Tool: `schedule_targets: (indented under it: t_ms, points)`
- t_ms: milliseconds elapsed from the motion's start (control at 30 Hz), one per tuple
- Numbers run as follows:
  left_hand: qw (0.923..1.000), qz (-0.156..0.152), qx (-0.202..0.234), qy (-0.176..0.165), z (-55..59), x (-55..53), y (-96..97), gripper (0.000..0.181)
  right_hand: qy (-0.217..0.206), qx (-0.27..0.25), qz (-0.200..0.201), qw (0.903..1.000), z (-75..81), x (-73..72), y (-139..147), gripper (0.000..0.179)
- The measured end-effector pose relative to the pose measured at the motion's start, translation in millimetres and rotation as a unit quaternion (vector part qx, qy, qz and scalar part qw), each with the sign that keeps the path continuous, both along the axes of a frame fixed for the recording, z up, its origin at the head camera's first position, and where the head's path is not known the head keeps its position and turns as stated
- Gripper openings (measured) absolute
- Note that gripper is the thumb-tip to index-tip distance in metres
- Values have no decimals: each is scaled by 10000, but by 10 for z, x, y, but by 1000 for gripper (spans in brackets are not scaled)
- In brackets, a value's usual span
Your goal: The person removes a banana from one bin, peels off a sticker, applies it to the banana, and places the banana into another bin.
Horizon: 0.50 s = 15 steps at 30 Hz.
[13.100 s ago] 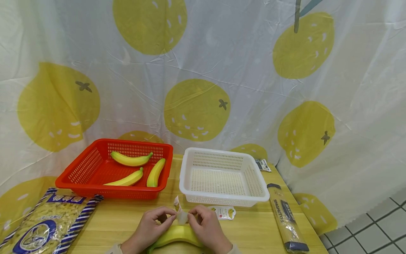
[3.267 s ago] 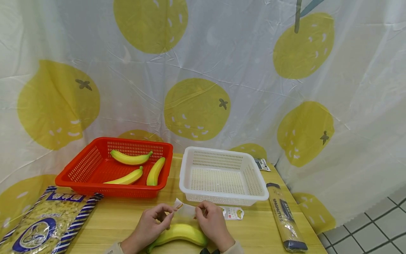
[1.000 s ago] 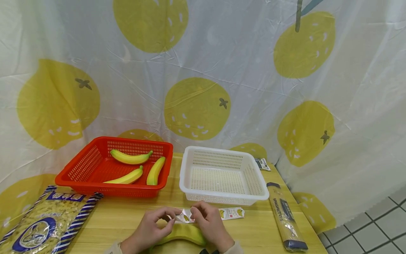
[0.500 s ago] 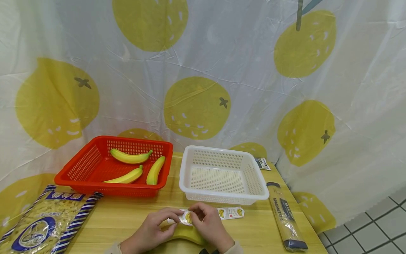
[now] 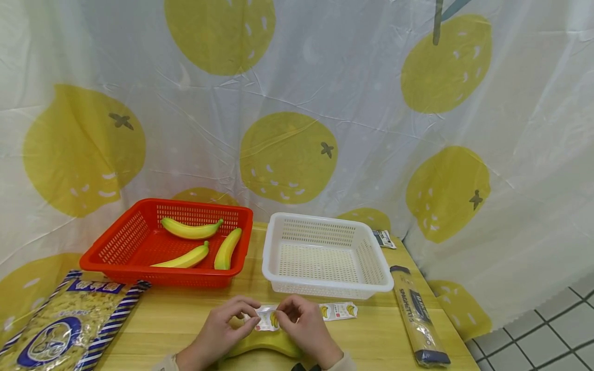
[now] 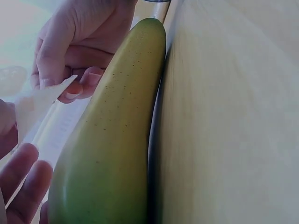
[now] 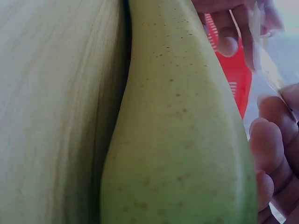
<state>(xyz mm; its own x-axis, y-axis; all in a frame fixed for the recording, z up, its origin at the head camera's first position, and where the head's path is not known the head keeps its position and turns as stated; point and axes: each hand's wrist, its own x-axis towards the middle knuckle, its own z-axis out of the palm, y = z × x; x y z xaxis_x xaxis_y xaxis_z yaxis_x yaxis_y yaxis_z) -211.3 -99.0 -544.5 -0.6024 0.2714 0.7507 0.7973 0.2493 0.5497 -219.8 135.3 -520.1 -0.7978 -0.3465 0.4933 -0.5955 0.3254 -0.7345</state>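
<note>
My left hand (image 5: 226, 330) and right hand (image 5: 303, 328) pinch opposite ends of a small white sticker label (image 5: 267, 319) printed with bananas. They hold it just above a yellow banana (image 5: 264, 342) lying crosswise at the table's near edge. In the left wrist view the banana (image 6: 112, 121) fills the middle, and the label's pale edge (image 6: 39, 109) stretches between both hands. Up close in the right wrist view, the banana's skin (image 7: 173, 112) is speckled; right-hand fingers (image 7: 271, 144) curl beside it at the label. The hands cover both ends of the banana in the head view.
A red basket (image 5: 162, 278) at back left holds 3 bananas. Right of it stands a white basket (image 5: 327, 289). A printed label strip (image 5: 341, 310) lies before the white basket. A pasta bag (image 5: 69, 324) is at left, a spaghetti pack (image 5: 419, 319) at right.
Earlier the label stood raised with its blank side showing; now its printed face shows, lowered over the banana. The label strip has shifted right since the first frame. The baskets stay put.
</note>
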Motion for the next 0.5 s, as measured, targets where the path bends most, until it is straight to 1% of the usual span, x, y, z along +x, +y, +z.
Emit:
schedule_targets:
  t_ms: [100, 133, 267, 400, 500]
  points:
    - [9996, 213, 38, -204, -7, -3, 1, 25, 28, 16, 106, 9999, 2, 2, 2, 14]
    - [9993, 252, 54, -282, -5, -1, 2, 29, 24, 16, 119, 9999, 3, 3, 3, 14]
    - [9980, 308, 83, -554, 3, 5, 9, 36, 23, 5, 300, 9995, 14, 15, 8, 15]
    - [9963, 342, 53, -789, 5, 7, 15, 33, -15, 14, 591, 9982, 17, 26, 16, 15]
    - [9935, 419, 41, -1061, 9, 14, 19, 24, 0, 35, 597, 9982, 16, 27, 15, 16]
